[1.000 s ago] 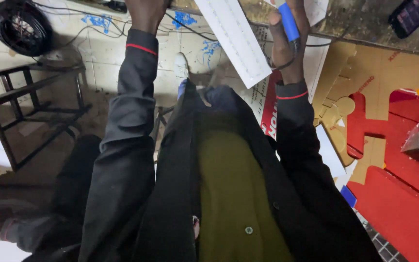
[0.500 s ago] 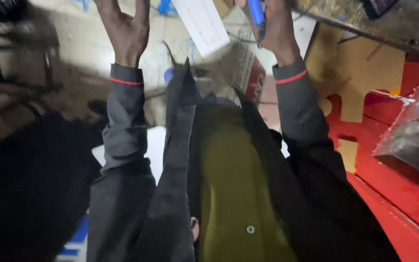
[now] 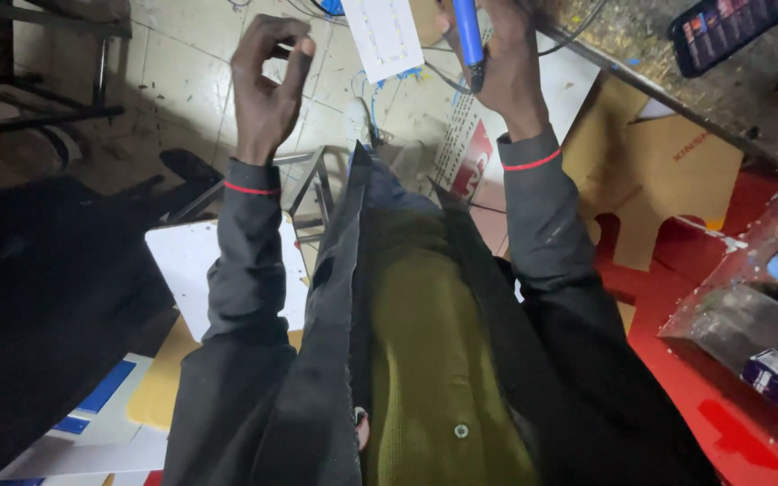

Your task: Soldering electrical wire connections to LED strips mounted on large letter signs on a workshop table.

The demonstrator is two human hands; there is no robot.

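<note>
Gripping a blue tool (image 3: pixel 468 36) upright, the right hand (image 3: pixel 506 63) was recorded just right of the white strip board (image 3: pixel 384 36). Left of that board, the left hand (image 3: pixel 267 90) was pinched on a thin wire.

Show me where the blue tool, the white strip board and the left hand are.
blue tool (image 3: pixel 468 36), head view, on its blue handle.
white strip board (image 3: pixel 389 36), head view, on its middle.
left hand (image 3: pixel 267 90), head view, on the palm.
</note>
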